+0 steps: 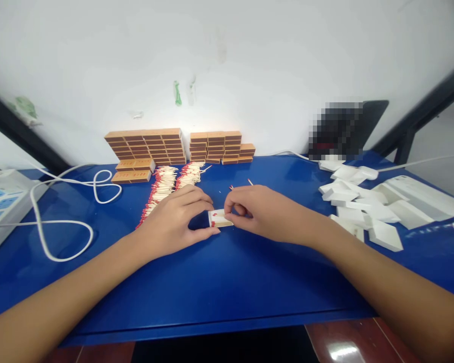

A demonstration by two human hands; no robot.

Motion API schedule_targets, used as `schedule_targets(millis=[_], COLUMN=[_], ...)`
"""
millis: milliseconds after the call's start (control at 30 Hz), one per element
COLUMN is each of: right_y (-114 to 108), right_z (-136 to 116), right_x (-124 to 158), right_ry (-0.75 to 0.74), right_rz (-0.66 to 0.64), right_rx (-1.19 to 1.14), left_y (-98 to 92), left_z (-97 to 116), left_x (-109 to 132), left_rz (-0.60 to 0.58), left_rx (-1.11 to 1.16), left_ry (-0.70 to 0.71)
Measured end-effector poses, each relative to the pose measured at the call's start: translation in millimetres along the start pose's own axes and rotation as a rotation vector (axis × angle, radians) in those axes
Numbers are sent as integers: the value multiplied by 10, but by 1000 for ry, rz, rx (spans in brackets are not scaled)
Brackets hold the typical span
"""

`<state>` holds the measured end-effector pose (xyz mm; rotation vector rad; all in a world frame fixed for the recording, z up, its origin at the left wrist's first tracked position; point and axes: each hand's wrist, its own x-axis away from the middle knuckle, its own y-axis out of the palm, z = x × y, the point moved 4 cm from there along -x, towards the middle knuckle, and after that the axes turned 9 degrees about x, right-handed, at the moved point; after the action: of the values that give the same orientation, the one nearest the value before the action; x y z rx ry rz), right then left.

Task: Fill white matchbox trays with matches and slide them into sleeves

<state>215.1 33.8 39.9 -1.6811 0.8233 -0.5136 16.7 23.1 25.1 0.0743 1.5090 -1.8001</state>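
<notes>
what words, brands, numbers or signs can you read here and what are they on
No text can be read.
Red print on the small orange cardboard matchboxes: too small.
Blue panels on the white box at left: too blurred.
Dark flat rectangular object at right: largely pixelated.

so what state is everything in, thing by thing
small tray, open, matches inside
left hand, thumb and forefinger at the tray's left end
right hand, fingers curled over its right end, grip unclear
match piles, two rows, heads red
matchboxes, stacked against the wall
white trays, loosely heaped
cable, looped
black flat thing, tilted, partly pixelated
</notes>
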Motion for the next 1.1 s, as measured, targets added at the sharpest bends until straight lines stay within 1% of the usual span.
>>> schedule_targets(millis=[133,267,433,533,600,633,700,767,833,900,967,1100], right_y=[79,112,123,49,-62,-133,-271,-356,-362,-315,-242,-122], right_z=[-38,-65,-78,-51,36,110,312,531,714,820,859,845], right_x=[-12,-1,0,-4,-10,-14,-16,-17,-26,-47,-74,-119], right_ry=[-12,-3,20,16,40,75,193,312,387,399,387,365], right_rz=[7,2,4,31,82,125,214,246,217,178,137,57], right_rx=[104,161,148,91,46,39,87,158,182,180,179,183], left_y=[9,12,2,-2,-2,-2,0,3,3,1,-1,-2], left_z=[-6,5,20,20,16,14,13,13,9,2,-5,-16], left_x=[3,-4,-6,-2,0,1,3,5,7,6,4,-1], left_rz=[4,8,8,6,7,8,11,12,12,13,11,7], left_rx=[3,3,0,-8,-13,-14,-15,-19,-25,-20,-10,-8], left_ry=[1,6,12,15,10,7,8,13,12,10,9,-1])
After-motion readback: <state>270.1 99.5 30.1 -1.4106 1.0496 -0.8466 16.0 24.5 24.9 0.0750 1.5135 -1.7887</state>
